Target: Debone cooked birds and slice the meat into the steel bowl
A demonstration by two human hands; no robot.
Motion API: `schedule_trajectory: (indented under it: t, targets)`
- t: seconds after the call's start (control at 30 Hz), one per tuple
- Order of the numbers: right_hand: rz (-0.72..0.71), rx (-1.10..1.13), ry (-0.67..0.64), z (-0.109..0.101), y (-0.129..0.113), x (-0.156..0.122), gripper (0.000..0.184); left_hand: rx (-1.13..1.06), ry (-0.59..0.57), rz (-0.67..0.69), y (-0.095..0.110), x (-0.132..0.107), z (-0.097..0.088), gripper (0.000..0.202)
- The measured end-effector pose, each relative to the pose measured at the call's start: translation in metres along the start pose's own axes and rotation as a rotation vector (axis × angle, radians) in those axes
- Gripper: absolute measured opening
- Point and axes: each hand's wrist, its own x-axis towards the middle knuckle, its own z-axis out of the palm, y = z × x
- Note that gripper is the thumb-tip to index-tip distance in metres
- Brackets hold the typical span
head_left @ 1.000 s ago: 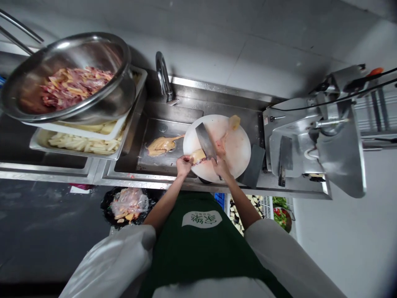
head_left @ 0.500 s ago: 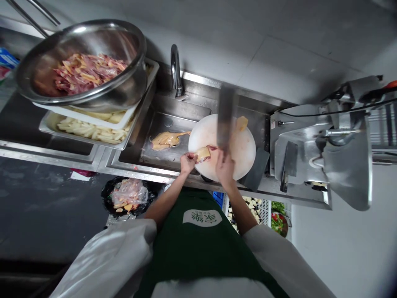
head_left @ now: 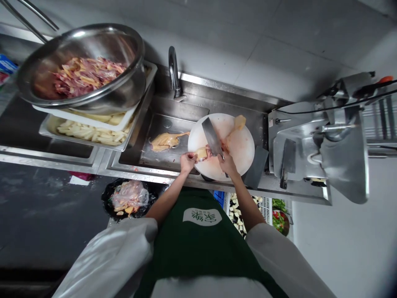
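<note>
My right hand (head_left: 228,164) is closed round the handle of a cleaver (head_left: 212,135), its broad blade down at the meat on the round white cutting board (head_left: 245,159). At the board's left edge my left hand (head_left: 187,162) pinches a piece of raw poultry (head_left: 202,154) with yellow skin and red flesh. The blade lies just right of that piece. Another pale yellow poultry piece (head_left: 238,123) rests at the board's far right edge. In the sink (head_left: 145,159), left of the board, lies a larger yellow-skinned poultry piece (head_left: 166,141).
A steel bowl (head_left: 124,89) of chopped meat stands on trays (head_left: 119,142) of pale cut strips at left. Behind the sink rises a faucet (head_left: 174,72). A second cleaver (head_left: 288,159) lies on the slicing machine (head_left: 344,153) at right. Below left is a black-lined bin (head_left: 107,200).
The cleaver has come down from a raised, blurred position onto the meat, its blade now tilted left. My left hand keeps its hold at the board's edge.
</note>
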Motion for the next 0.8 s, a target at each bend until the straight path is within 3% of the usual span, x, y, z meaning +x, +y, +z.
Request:
schedule_trajectory:
  t: [0.07, 0.2, 0.33, 0.43, 0.5, 0.63, 0.7, 0.8]
  targets:
    - [-0.070, -0.161, 0.099, -0.005, -0.019, -0.005, 0.034, -0.048, 0.000, -0.036, 0.001, -0.001, 0.000, 0.019]
    - [-0.066, -0.207, 0.217, 0.004, -0.042, -0.017, 0.048, -0.075, 0.004, -0.050, 0.002, -0.002, 0.001, 0.022]
    - [0.042, -0.260, -0.009, 0.027, -0.031, -0.023, 0.045, -0.055, -0.002, -0.086, 0.003, -0.001, -0.002, 0.025]
    - [0.063, -0.298, -0.111, 0.026, -0.022, -0.025, 0.040, -0.065, -0.016, -0.121, 0.003, -0.002, -0.005, 0.026]
    - [0.047, -0.305, -0.066, 0.015, -0.026, -0.029, 0.040, -0.078, -0.023, -0.121, 0.003, -0.003, -0.006, 0.025]
    - [-0.025, -0.233, 0.223, 0.005, -0.047, -0.041, 0.052, -0.114, -0.031, -0.102, 0.001, -0.004, -0.006, 0.021]
    - [-0.041, -0.171, 0.266, 0.016, -0.051, -0.042, 0.056, -0.112, -0.037, -0.084, 0.000, -0.005, -0.004, 0.019]
    - [-0.006, -0.135, 0.113, 0.047, -0.044, -0.037, 0.053, -0.081, -0.063, -0.070, 0.001, -0.006, -0.005, 0.014]
